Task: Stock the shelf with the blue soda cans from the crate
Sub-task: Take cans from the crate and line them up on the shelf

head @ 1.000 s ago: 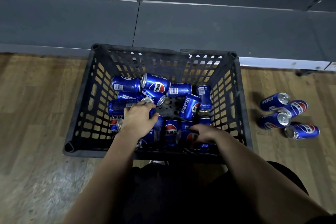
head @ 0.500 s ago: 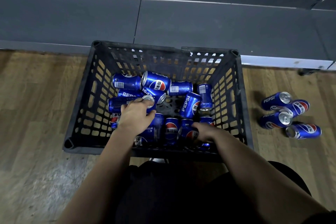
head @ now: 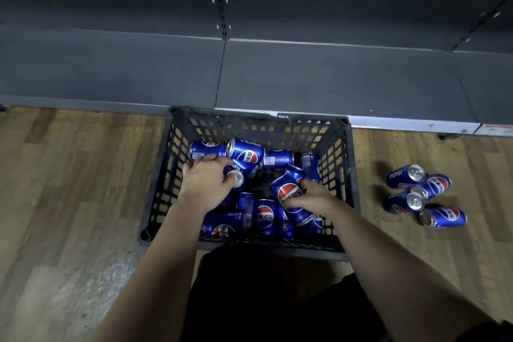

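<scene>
The cans (head: 265, 216) are glossy blue printed metal with bare silvery ends. The crate (head: 348, 164) looks like matt black plastic lattice. The floor (head: 69, 175) shows wood-grain planks with a soft sheen; the shelf (head: 333, 78) is matt dark grey.

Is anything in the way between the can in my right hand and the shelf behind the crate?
The crate's far wall rises between the tilted can in the right hand and the shelf, so it likely has to lift over it. Nothing else visible blocks it. The left hand grips another can.
</scene>
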A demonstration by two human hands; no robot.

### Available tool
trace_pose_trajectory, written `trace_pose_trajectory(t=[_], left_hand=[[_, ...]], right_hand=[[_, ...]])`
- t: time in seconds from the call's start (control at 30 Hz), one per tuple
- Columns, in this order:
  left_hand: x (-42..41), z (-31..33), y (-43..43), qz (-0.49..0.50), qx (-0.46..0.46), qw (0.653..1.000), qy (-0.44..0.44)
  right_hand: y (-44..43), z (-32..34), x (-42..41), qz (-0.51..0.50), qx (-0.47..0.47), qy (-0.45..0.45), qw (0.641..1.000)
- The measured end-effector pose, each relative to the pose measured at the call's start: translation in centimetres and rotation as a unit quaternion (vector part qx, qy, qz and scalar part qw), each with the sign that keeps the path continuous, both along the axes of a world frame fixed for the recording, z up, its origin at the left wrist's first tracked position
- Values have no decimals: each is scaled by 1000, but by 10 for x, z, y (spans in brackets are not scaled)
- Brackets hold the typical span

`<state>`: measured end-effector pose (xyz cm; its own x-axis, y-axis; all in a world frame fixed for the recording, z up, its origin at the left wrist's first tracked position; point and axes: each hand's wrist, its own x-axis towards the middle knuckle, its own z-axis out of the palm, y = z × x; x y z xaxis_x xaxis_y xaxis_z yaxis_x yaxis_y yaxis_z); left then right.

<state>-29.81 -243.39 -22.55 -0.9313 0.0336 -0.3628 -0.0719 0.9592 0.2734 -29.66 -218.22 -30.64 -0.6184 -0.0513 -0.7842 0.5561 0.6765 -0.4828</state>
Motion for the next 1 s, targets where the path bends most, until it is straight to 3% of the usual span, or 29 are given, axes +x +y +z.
trace_pose_trajectory(t=[0.5, 0.73, 1.0], left_hand=[[-26, 313, 24, -39, 10, 999, 15], [-60, 437, 45, -85, 22, 995, 56], [-109, 530, 70, -140, 40, 981, 125]], right_hand=[[8, 339, -18, -125, -65, 24, 990], [22, 459, -42, -200, -88, 78, 973], [45, 566, -75, -253, -117, 186, 942]])
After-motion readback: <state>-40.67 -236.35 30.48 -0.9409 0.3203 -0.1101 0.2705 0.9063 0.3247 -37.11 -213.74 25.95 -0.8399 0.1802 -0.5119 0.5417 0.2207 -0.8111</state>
